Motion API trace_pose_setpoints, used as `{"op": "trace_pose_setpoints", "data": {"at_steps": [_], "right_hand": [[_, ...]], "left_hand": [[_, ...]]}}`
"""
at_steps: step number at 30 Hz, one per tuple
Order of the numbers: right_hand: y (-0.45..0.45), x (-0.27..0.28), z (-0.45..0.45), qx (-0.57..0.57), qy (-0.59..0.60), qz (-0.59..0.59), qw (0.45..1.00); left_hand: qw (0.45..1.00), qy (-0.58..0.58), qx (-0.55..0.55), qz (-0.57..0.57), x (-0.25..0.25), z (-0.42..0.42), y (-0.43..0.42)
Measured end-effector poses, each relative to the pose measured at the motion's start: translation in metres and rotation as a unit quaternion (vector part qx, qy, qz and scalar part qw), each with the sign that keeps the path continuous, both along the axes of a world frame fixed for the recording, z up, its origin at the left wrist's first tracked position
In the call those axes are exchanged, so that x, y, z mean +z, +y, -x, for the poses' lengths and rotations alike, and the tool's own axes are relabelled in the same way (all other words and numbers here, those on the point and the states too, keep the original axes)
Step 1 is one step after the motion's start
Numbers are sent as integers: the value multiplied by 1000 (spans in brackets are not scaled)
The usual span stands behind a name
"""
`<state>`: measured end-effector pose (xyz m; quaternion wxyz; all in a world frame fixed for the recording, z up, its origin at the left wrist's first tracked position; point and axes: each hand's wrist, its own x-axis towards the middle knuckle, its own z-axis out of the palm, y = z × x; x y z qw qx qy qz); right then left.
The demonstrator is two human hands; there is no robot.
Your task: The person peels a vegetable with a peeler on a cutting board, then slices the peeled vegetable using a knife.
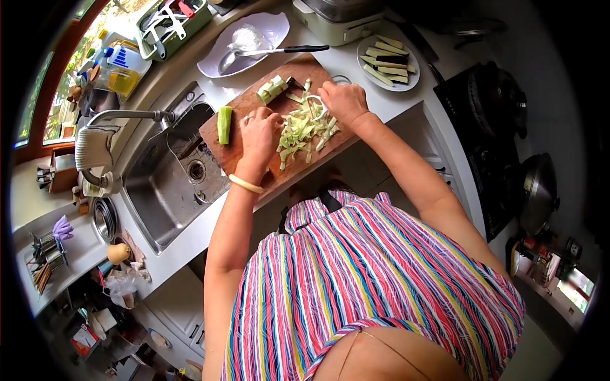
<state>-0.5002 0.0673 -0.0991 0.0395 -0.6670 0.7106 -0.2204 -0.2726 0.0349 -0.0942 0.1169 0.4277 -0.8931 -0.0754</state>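
Right hand pinching a white looped tool, probably a peeler, over the right part of the wooden cutting board; the grip leaves its loop exposed. Left hand with fingers curled at the left edge of the pale green peelings; whether it pinches anything cannot be told. Left of it, a smooth green stem piece lies apart from the heap, presumably to stay free of scraps; a rougher stem chunk lies farther back. The board rests on the desk beside the sink, likely for easy rinsing.
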Motion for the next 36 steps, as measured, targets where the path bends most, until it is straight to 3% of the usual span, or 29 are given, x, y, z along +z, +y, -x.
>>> {"op": "trace_pose_setpoints", "data": {"at_steps": [2, 4, 7, 11, 14, 17, 21, 24, 27, 30, 31, 34, 36], "right_hand": [[0, 2, 0, -8, -52, -25, 998], [3, 4, -5, 27, -97, -67, 993], [8, -6, -27, 85, -132, -101, 982], [7, -21, -73, 177, -160, -89, 967], [5, -20, -93, 187, -175, -150, 955], [7, -32, -101, 236, -166, -168, 942], [10, -31, -122, 288, -132, -117, 941], [9, -30, -131, 255, -127, -66, 956], [9, -28, -147, 207, -126, -16, 970], [10, -27, -175, 273, -26, 19, 961], [10, -39, -178, 318, -52, 112, 940], [-11, -50, -144, 248, -62, 93, 962], [-19, -46, -125, 219, 26, 72, 973]], "left_hand": [[994, 89, -13, -67, 5, -32, 2], [981, 133, 59, -129, 3, -79, 13], [959, 53, 133, -246, -9, -150, 43], [955, 113, 118, -249, -24, -149, 70], [969, 48, 126, -206, -17, -135, 77], [927, 108, 205, -294, -19, -129, 87], [876, 287, 207, -329, -34, -130, 96], [772, 354, 256, -462, -41, -137, 96], [779, 420, 230, -404, -41, -131, 98], [788, 398, 213, -419, -44, -129, 88], [830, 364, 193, -377, -44, -130, 85], [808, 328, 238, -428, -33, -130, 86], [804, 339, 235, -429, -31, -130, 89]]}}
